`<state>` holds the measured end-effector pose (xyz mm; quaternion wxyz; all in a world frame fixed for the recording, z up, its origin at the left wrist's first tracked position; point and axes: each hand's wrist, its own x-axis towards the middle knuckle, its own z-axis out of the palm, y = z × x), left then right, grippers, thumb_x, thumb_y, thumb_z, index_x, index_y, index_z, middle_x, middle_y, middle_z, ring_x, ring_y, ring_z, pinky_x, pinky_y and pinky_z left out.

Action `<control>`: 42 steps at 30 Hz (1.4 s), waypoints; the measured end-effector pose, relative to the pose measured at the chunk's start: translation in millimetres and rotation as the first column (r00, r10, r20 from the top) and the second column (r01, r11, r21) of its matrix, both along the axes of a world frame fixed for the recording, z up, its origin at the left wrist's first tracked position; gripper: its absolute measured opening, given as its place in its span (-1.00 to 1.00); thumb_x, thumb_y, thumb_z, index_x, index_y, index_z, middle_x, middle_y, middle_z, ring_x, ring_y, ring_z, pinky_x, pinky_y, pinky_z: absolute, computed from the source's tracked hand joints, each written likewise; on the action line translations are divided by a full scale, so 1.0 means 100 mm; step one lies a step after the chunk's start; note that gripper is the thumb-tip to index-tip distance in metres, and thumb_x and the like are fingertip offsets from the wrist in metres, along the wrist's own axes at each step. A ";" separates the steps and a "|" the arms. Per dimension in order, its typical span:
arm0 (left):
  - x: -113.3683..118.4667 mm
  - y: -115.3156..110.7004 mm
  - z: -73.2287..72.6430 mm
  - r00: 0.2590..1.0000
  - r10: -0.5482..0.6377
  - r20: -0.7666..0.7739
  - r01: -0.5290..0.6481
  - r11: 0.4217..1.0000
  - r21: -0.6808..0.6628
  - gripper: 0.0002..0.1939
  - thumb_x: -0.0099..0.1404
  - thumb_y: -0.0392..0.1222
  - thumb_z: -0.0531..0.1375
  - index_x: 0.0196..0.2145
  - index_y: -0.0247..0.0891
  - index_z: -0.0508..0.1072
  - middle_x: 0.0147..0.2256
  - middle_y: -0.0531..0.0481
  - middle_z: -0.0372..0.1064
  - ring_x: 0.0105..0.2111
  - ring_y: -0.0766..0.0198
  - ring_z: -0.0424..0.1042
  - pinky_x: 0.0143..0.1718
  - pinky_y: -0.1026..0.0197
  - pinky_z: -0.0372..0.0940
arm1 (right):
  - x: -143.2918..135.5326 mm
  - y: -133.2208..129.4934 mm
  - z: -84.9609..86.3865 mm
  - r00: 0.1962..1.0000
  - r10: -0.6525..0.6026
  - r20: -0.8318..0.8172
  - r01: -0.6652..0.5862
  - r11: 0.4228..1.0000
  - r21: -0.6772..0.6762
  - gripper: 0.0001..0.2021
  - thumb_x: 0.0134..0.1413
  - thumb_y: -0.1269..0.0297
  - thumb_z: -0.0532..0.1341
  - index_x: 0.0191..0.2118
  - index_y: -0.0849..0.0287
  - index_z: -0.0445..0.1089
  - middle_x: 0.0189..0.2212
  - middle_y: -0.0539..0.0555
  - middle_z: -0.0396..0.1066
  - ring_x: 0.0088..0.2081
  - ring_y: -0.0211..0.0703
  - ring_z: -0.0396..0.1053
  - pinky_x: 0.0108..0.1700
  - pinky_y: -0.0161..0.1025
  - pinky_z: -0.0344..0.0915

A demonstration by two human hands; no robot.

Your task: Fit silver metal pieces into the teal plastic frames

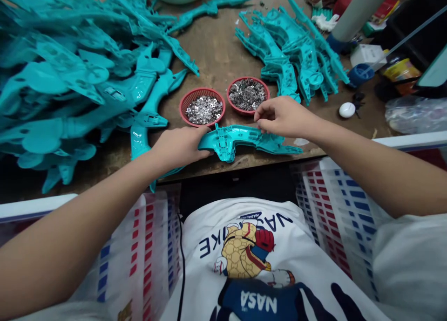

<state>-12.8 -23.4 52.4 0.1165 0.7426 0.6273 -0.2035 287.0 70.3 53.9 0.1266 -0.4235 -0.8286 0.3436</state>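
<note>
Before two red plastic baskets (201, 92) of small metal clips (204, 110), the left hand (182, 146) clasps a teal plastic molding (240, 135) at the counter's (216, 46) edge; whether the curled right hand (282, 117) above it grips anything, I cannot tell.

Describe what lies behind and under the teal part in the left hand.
Behind the part, two red baskets hold small metal pieces. The table shows along the part's near side; whatever lies directly beneath is covered.
</note>
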 end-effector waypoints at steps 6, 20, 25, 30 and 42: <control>0.07 0.01 -0.04 0.999 0.011 -0.035 -0.012 0.999 -0.031 -0.38 0.51 0.15 0.33 0.40 -0.12 0.48 0.31 -0.29 0.63 0.24 -0.38 0.67 0.11 -0.10 0.56 | 0.03 0.03 0.03 1.000 -0.010 -0.003 0.010 0.998 -0.061 -0.86 0.25 0.32 0.43 -0.12 0.20 0.71 -0.34 0.08 0.62 -0.27 0.01 0.58 -0.13 -0.12 0.49; 0.09 0.04 -0.18 0.999 0.038 -0.028 -0.039 0.999 -0.018 -0.41 0.47 0.17 0.34 0.31 -0.18 0.52 0.29 -0.36 0.63 0.24 -0.49 0.65 0.07 -0.24 0.59 | 0.05 0.03 0.05 0.991 0.046 0.126 -0.021 0.980 -0.196 -0.90 0.34 0.38 0.47 -0.24 0.14 0.77 -0.45 0.07 0.60 -0.34 0.04 0.64 -0.18 -0.09 0.63; 0.09 0.02 -0.22 0.999 0.033 -0.036 -0.034 0.999 -0.003 -0.42 0.48 0.19 0.33 0.28 -0.17 0.51 0.26 -0.37 0.64 0.22 -0.48 0.66 0.06 -0.23 0.60 | -0.02 -0.02 0.06 0.981 -0.005 0.196 0.046 0.978 -0.202 -0.90 0.32 0.39 0.46 -0.23 0.15 0.79 -0.43 0.09 0.61 -0.32 0.07 0.66 -0.14 -0.09 0.66; 0.10 0.00 -0.21 0.999 0.037 -0.030 -0.037 0.999 0.006 -0.41 0.47 0.18 0.33 0.30 -0.18 0.49 0.26 -0.37 0.64 0.22 -0.49 0.65 0.07 -0.25 0.60 | -0.04 -0.03 0.07 0.981 -0.035 0.189 0.083 0.964 -0.253 -0.89 0.31 0.45 0.44 -0.24 0.17 0.76 -0.40 0.12 0.63 -0.29 0.07 0.68 -0.11 -0.09 0.68; 0.11 -0.01 -0.17 0.999 0.034 -0.042 -0.034 0.999 0.005 -0.41 0.48 0.21 0.31 0.30 -0.15 0.49 0.24 -0.36 0.66 0.21 -0.45 0.66 0.07 -0.20 0.59 | -0.09 -0.12 0.07 0.988 -0.039 0.152 0.071 0.974 -0.213 -0.93 0.27 0.42 0.49 -0.28 0.18 0.72 -0.46 0.09 0.59 -0.35 0.04 0.65 -0.16 -0.12 0.67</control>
